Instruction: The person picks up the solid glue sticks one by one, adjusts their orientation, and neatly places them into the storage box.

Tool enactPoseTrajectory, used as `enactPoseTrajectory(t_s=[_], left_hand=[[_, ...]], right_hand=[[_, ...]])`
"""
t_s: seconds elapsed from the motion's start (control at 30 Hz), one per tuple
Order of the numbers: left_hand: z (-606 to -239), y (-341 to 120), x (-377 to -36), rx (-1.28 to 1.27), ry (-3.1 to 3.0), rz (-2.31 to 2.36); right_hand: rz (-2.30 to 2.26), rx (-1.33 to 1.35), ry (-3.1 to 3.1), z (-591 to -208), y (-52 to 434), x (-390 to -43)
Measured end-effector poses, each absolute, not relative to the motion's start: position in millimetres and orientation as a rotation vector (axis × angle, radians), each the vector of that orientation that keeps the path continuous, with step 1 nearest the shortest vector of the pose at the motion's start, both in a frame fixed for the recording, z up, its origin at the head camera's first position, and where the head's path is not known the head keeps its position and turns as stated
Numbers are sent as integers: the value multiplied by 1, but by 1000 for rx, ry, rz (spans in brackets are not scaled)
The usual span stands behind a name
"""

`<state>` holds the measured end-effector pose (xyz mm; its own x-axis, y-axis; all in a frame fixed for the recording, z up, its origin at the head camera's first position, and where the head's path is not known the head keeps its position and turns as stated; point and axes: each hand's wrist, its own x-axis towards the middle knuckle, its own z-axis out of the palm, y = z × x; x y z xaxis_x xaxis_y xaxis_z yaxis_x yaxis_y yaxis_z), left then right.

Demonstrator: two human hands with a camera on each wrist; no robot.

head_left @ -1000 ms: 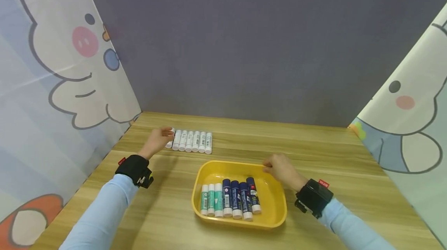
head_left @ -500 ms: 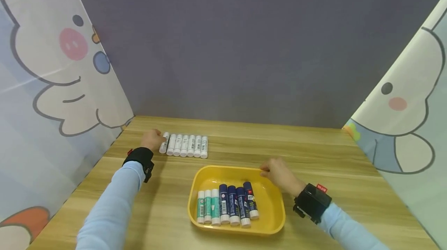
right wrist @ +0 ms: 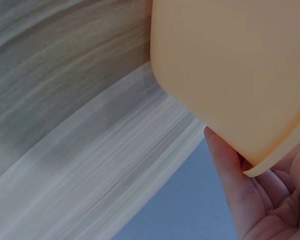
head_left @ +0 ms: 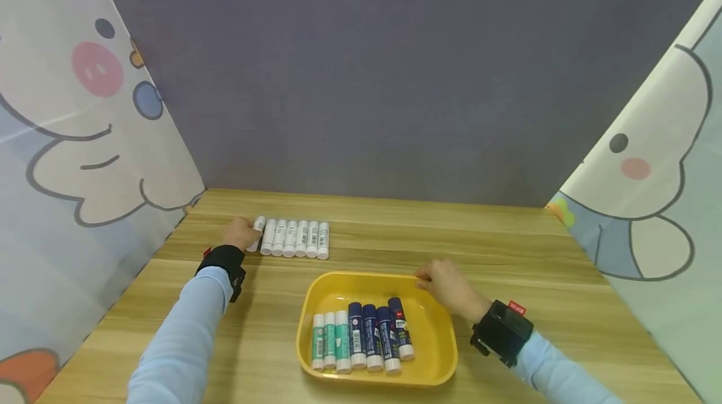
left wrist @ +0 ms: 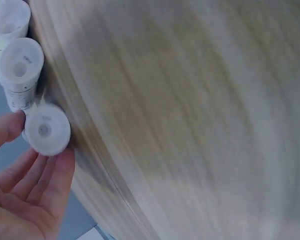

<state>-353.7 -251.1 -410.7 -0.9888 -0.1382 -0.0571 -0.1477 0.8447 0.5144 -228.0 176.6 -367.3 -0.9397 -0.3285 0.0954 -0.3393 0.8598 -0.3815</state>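
My left hand point(head_left: 239, 235) is at the left end of a row of white glue sticks point(head_left: 290, 238) lying on the table. Between its thumb and fingers it holds the leftmost glue stick point(left wrist: 47, 130), which leans slightly away from its neighbour. A yellow tray point(head_left: 431, 341) stands nearer to me, holding three green-and-white glue sticks point(head_left: 329, 342) and several dark blue ones point(head_left: 372, 336) side by side. My right hand point(head_left: 451, 288) grips the tray's far right rim; in the right wrist view its fingers touch the outside of the tray wall point(right wrist: 230, 75).
The wooden table point(head_left: 479, 238) ends at a grey panel point(head_left: 361, 78) at the back. Cartoon-printed cloths point(head_left: 84, 116) hang along the left and right sides. Bare wood lies between the white row and the tray.
The left hand has drawn down beside the leftmost white glue stick, which now lies alongside the row. The right hand stays on the tray rim. The whole view has shifted slightly.
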Motion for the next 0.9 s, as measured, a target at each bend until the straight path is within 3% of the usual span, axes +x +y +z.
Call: enactPoseTrajectory(t_s=[0.43,0.9], left_hand=[[-407,-248,-353,-251,3149,508],[-406,-252,-354,-252,3114,595]], right_hand=[[612,631,-2983,-366,175,-226],[581,700,-2946,-368,175,-231]])
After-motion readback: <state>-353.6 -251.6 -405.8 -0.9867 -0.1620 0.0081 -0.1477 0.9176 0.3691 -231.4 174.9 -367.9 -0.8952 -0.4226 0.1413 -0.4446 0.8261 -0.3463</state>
